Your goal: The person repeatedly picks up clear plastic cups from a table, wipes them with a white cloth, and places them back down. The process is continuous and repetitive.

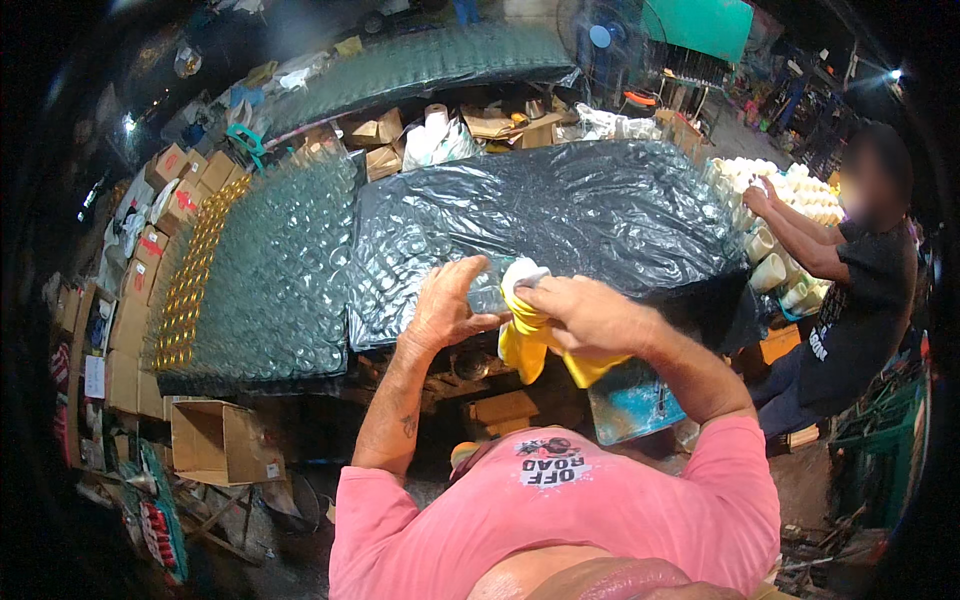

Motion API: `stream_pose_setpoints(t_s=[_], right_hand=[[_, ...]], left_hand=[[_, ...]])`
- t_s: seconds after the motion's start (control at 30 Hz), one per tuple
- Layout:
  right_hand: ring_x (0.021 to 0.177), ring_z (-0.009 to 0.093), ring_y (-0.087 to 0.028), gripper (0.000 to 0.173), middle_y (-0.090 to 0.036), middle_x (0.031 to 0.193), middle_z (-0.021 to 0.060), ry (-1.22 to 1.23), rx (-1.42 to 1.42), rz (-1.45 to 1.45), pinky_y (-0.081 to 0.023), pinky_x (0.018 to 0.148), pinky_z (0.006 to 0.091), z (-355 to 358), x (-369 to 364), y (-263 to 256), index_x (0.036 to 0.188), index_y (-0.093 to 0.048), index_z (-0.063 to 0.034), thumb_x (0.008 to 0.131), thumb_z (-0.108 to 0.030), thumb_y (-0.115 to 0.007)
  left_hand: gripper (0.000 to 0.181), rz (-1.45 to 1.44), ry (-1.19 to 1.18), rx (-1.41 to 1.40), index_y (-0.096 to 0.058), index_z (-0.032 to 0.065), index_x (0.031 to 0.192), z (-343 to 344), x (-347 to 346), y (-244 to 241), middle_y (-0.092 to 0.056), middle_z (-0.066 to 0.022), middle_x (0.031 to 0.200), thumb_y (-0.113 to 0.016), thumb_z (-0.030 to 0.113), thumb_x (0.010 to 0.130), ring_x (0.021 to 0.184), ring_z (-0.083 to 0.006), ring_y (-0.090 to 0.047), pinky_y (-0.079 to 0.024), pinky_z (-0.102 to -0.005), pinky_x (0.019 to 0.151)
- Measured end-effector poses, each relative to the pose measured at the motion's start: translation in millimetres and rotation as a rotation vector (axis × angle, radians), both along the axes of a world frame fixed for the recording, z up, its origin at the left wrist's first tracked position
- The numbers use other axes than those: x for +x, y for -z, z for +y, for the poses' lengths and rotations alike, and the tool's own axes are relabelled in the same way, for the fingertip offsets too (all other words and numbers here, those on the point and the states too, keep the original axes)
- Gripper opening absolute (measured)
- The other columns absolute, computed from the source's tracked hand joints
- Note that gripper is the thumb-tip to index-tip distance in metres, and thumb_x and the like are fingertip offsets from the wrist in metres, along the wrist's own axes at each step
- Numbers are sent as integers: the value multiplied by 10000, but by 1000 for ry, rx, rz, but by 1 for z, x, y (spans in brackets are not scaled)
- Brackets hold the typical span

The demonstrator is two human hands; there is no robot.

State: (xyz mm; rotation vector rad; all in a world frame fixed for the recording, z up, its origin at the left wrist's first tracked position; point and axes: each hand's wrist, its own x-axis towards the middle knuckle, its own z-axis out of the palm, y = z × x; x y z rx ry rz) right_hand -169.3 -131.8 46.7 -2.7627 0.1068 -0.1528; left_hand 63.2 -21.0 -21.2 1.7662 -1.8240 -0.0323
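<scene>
My left hand (448, 306) has its fingers and thumb around a clear glass vessel (486, 291), held above the near edge of the table. My right hand (596, 313) grips a yellow and white cloth (525, 330). The white part of the cloth is bunched at the mouth end of the glass, and its yellow ends hang below my fingers. Beneath my hands lies black plastic sheeting (540, 202) over the table. Some clear glasses (405, 247) stand on its left part, close to my left hand.
Many clear glasses (277, 255) fill the table's left side, edged by a gold-coloured row (199, 270). Cardboard boxes (139, 322) line the left. An open carton (225, 442) stands lower left. At right, a person (847, 277) reaches over white cups (795, 195). Behind is a fan (600, 36).
</scene>
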Motion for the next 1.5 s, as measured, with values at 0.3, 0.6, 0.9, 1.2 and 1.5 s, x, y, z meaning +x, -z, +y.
stream_pose_setpoints(t_s=[0.3,0.6,0.9,1.2,1.5], right_hand=[[1079,206,-630,548,-646,1113,145,284,512,-253,-499,918,330,-22,6,-3,1240,-549,-34,736,-126,-743],[1041,309,-638,625,-615,1126,197,634,561,-97,-508,916,408,-7,14,34,1231,-478,3,767,-283,-784],[1190,369,-555,651,-541,1225,217,263,400,-202,-447,1003,402,3,-18,41,1424,-469,-95,820,-165,-701],[835,255,-677,506,-671,894,127,527,632,-300,-540,782,340,-19,-14,31,1223,-537,-26,760,-130,-713],[876,282,-669,871,-664,937,145,686,636,-56,-528,810,361,-22,13,63,1450,-397,-42,672,-203,-756]], left_hand=[[767,-108,102,57,-578,52,1233,3,-24,-48,-633,-137,1159,-882,399,621,1105,-336,-586,-417,-455,970],[718,-133,120,145,-583,72,1228,-8,-21,-31,-651,-130,1142,-858,398,650,1098,-325,-598,-429,-442,963],[721,-104,87,88,-579,63,1229,-10,-8,-32,-640,-133,1182,-862,380,647,1107,-335,-595,-432,-437,961],[750,-211,232,138,-569,71,1228,-2,-30,-53,-647,-127,1109,-859,411,626,1056,-310,-603,-433,-440,943],[722,-298,205,114,-583,89,1206,-4,-37,-32,-649,-101,1083,-830,450,632,1037,-290,-605,-434,-438,928]])
